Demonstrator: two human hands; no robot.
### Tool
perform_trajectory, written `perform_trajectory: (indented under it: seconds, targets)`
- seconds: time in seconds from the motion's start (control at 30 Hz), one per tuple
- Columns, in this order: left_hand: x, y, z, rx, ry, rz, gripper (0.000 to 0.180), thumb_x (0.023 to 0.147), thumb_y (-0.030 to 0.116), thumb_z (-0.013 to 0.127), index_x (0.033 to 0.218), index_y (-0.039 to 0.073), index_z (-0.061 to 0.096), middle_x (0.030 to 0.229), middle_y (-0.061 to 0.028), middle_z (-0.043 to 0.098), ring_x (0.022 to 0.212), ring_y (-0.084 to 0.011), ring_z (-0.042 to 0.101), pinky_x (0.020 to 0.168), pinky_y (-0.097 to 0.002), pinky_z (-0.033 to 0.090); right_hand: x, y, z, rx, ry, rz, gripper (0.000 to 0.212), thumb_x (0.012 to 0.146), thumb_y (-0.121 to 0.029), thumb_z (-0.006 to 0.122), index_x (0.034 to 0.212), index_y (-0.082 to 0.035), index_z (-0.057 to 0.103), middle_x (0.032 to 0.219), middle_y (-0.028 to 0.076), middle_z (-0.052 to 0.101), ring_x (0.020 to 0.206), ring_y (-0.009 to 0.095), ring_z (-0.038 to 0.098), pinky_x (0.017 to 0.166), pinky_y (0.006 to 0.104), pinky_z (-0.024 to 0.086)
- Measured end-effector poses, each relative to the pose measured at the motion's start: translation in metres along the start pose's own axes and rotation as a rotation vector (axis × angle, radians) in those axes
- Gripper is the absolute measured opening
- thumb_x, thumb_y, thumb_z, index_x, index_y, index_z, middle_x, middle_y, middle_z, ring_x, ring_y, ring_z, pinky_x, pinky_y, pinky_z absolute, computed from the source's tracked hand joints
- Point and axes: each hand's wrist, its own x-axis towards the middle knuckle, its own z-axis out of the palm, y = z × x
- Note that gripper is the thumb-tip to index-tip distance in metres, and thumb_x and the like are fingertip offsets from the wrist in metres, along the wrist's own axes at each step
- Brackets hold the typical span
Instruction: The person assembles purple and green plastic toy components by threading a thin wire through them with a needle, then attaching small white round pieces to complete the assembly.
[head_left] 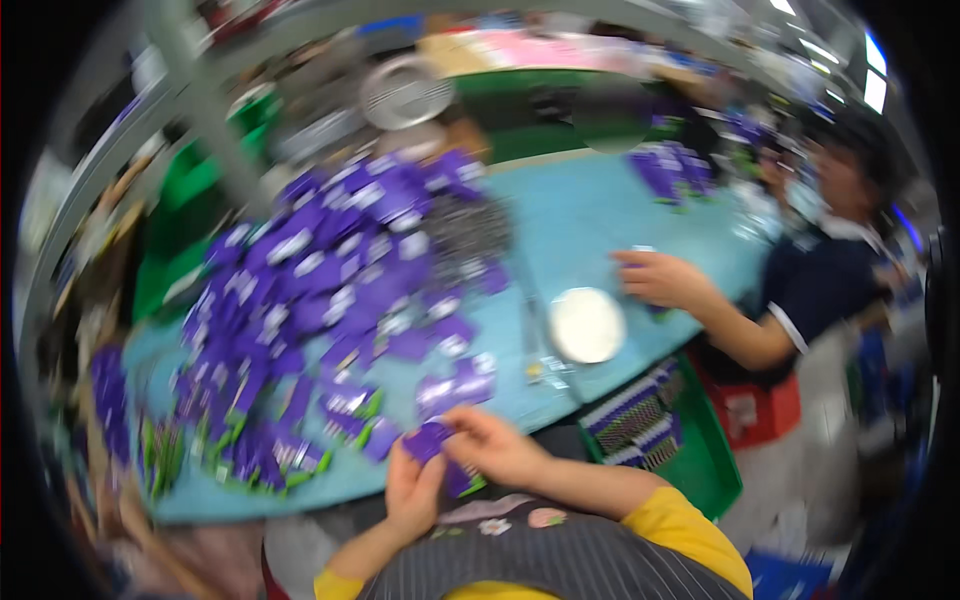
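Observation:
In front of my apron, a purple card [427, 440] is held between both hands. My left hand [413, 490] grips it from the left, its fingers closed. The fingers of my right hand [497, 447] pinch its right side. Just below my right hand hangs a purple piece with a green end [466, 482]; whether it joins the card I cannot tell. Beyond my hands lie more purple cards [455, 385] with white patches. A big heap of purple pieces [340, 260] covers the left part of the table, several with green ends along the near edge. Motion blurs the details.
A pale blue table [545, 220] bears a white round dish [588, 325] and a grey tangled pile [465, 240]. At right a co-worker's hand [665, 280] reaches over the table. Below its edge sit a green crate [715, 470] of purple packs and a red box [765, 410].

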Motion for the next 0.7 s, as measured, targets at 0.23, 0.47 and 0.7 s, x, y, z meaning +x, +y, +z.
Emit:
perform_trajectory:
  seconds: [0.23, 0.47, 0.7]
  targets:
    - [-0.009, 0.023, -0.034, -0.087, 0.024, -0.119, 0.033, 0.093, 0.004, 0.042, 0.126, 0.000, 0.036, 0.120, -0.0190, 0.052, 0.106, -0.0272, 0.057, 0.090, -0.0364, 0.047, 0.090, -0.051, -0.040, -1.179, 0.458, -0.497, 0.015, 0.080, -0.009, 0.060, 0.092, 0.000, 0.057, 0.081, 0.016, 0.059, 0.071, 0.032, 0.060, 0.060, 0.0406, 0.047]
    - [-0.001, 0.014, -0.033, -0.038, 0.061, -0.066, 0.034, 0.092, 0.005, 0.043, 0.125, -0.002, 0.037, 0.117, -0.0208, 0.054, 0.101, -0.0278, 0.059, 0.090, -0.0398, 0.047, 0.128, -0.044, -0.057, -1.364, 0.474, -0.295, 0.010, 0.077, -0.009, 0.061, 0.081, -0.001, 0.057, 0.086, 0.015, 0.057, 0.070, 0.032, 0.059, 0.062, 0.0401, 0.047]
    - [-0.003, 0.027, -0.019, 0.099, -0.176, 0.144, 0.036, 0.091, -0.007, 0.035, 0.125, 0.000, 0.029, 0.134, -0.0263, 0.037, 0.110, -0.0298, 0.054, 0.094, -0.0385, 0.043, 0.062, -0.064, -0.030, -1.578, 0.298, -0.317, 0.010, 0.069, -0.005, 0.057, 0.079, -0.003, 0.056, 0.081, 0.014, 0.057, 0.075, 0.030, 0.058, 0.063, 0.0408, 0.049]
